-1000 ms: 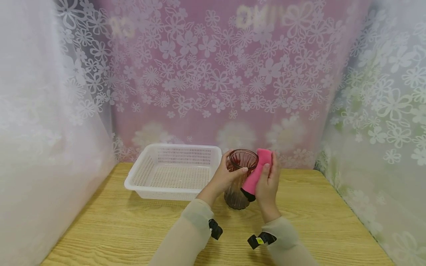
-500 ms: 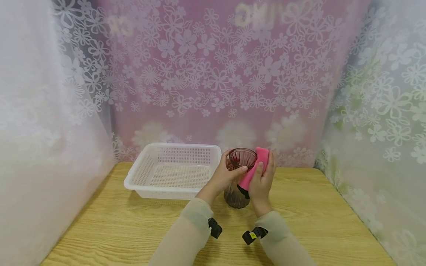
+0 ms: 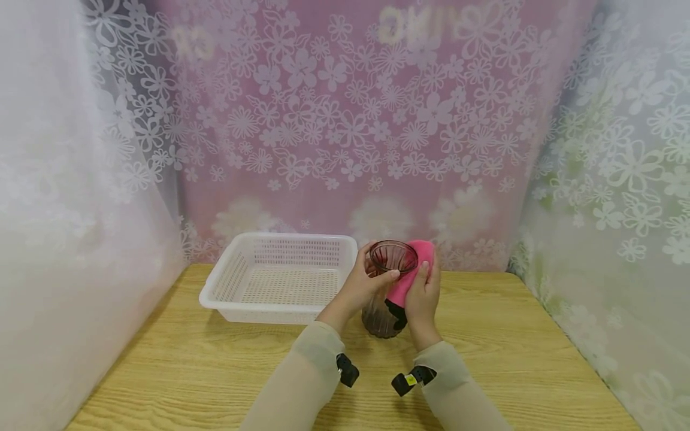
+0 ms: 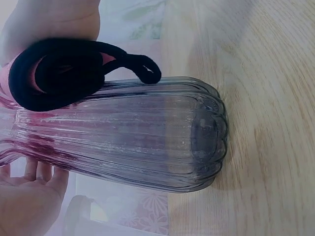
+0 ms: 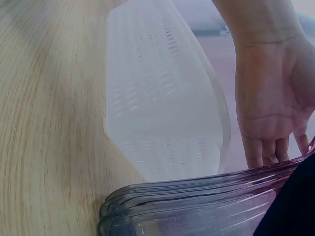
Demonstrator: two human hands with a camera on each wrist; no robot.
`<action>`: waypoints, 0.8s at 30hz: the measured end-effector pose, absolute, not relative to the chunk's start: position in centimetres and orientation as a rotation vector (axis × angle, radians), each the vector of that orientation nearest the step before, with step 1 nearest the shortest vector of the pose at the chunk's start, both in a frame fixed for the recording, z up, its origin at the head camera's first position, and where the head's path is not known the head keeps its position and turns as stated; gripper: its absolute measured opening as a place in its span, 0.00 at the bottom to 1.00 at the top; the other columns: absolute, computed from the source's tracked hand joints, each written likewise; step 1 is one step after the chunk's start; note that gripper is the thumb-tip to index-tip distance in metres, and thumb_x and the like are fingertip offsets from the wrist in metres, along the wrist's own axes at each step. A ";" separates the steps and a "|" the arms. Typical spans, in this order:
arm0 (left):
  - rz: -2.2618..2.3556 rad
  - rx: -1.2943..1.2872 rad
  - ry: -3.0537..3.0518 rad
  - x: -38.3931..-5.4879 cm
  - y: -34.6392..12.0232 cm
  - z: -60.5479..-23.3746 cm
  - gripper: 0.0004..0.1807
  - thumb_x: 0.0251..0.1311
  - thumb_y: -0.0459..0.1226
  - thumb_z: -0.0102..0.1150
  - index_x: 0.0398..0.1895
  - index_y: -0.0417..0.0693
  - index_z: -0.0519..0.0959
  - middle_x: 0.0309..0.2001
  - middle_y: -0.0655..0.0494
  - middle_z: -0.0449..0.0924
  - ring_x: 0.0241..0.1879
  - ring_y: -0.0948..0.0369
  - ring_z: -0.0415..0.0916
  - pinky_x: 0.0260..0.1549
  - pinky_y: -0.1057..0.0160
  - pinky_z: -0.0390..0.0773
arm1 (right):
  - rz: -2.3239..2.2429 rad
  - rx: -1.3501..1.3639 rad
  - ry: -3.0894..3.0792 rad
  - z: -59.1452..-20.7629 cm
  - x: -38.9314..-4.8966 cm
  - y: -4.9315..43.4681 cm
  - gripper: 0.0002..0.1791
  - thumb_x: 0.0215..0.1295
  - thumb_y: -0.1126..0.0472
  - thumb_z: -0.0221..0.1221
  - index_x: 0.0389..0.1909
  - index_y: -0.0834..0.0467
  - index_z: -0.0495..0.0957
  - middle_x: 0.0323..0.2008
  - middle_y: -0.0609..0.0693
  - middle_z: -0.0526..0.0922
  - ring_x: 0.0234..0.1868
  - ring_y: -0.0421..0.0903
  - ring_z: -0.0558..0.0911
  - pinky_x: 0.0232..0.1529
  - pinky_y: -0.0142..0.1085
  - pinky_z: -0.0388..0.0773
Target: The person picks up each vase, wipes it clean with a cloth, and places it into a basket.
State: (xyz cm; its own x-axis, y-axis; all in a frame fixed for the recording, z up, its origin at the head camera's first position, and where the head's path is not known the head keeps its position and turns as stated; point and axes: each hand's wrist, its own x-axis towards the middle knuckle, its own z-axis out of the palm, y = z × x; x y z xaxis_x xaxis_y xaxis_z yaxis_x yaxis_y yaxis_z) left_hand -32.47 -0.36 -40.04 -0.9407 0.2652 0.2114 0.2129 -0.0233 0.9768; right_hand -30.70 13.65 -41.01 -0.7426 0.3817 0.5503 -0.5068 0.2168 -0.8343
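A ribbed glass vase (image 3: pixel 380 318), smoky at the base and reddish towards its flared rim, stands upright on the wooden table. My left hand (image 3: pixel 362 288) grips it just under the rim, thumb in front and fingers round the far side. On the vase's right, my right hand (image 3: pixel 423 298) holds a pink cloth (image 3: pixel 403 288) against the glass, its thumb lying over the fabric. The left wrist view shows the cloth's rolled black edge (image 4: pixel 59 73) and a small black loop (image 4: pixel 145 69) beside the vase. The right fingers behind the cloth are mostly hidden.
A white perforated plastic basket (image 3: pixel 269 314) stands close on the left of the vase. Floral translucent curtains (image 3: pixel 345 131) enclose the wooden table (image 3: pixel 512 353) at the back and both sides. Each wrist wears a black strap with a small camera (image 3: pixel 347 371).
My right hand has moved left with the pink cloth, bringing it closer against the vase; the cloth now spreads wider behind the rim, its black edge hanging lower. The left hand stays put.
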 end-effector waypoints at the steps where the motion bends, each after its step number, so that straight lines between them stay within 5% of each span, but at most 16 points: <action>1: 2.153 0.532 2.170 -32.5 -0.4 -40.1 0.51 0.61 0.49 0.69 0.80 0.61 0.47 0.67 0.50 0.69 0.66 0.54 0.68 0.64 0.49 0.67 | 1.614 0.110 -1.801 -41.5 -31.1 13.8 0.28 0.83 0.54 0.38 0.78 0.58 0.55 0.72 0.60 0.65 0.71 0.53 0.64 0.70 0.51 0.59; 6: 2.152 0.543 2.173 -32.5 -0.4 -40.1 0.52 0.60 0.50 0.69 0.81 0.60 0.46 0.68 0.49 0.69 0.66 0.53 0.68 0.64 0.48 0.68 | 1.624 0.057 -1.864 -42.5 -32.0 14.2 0.28 0.82 0.47 0.38 0.76 0.54 0.61 0.63 0.62 0.72 0.61 0.56 0.72 0.61 0.52 0.66; 12: 2.161 0.532 2.170 -32.5 -0.3 -40.1 0.52 0.61 0.48 0.69 0.81 0.59 0.46 0.67 0.48 0.70 0.66 0.53 0.68 0.64 0.48 0.68 | 1.591 -0.007 -1.969 -42.8 -32.2 14.5 0.28 0.82 0.48 0.38 0.76 0.56 0.60 0.65 0.64 0.71 0.64 0.60 0.71 0.63 0.56 0.64; 19: 2.172 0.526 2.162 -32.6 -0.3 -40.2 0.50 0.62 0.47 0.69 0.80 0.59 0.47 0.67 0.48 0.70 0.66 0.53 0.68 0.64 0.48 0.68 | 1.596 0.000 -2.099 -42.9 -32.3 15.0 0.28 0.82 0.48 0.37 0.73 0.57 0.65 0.58 0.65 0.74 0.54 0.61 0.76 0.56 0.56 0.70; 24: 2.166 0.526 2.159 -32.5 -0.3 -40.1 0.50 0.63 0.46 0.68 0.81 0.60 0.46 0.68 0.46 0.68 0.67 0.52 0.67 0.64 0.48 0.68 | 1.555 0.022 -2.194 -43.2 -32.4 15.5 0.29 0.82 0.46 0.37 0.72 0.58 0.66 0.62 0.64 0.72 0.63 0.61 0.72 0.62 0.58 0.66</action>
State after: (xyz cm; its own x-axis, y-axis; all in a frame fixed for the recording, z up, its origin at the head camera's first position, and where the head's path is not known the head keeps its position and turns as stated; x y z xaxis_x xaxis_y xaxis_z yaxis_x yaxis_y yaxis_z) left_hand -32.54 -0.27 -40.09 -0.9418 0.2626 0.2098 0.2090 -0.0314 0.9774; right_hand -32.36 15.54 -43.20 -0.8992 0.2401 0.3659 -0.2657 0.3647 -0.8924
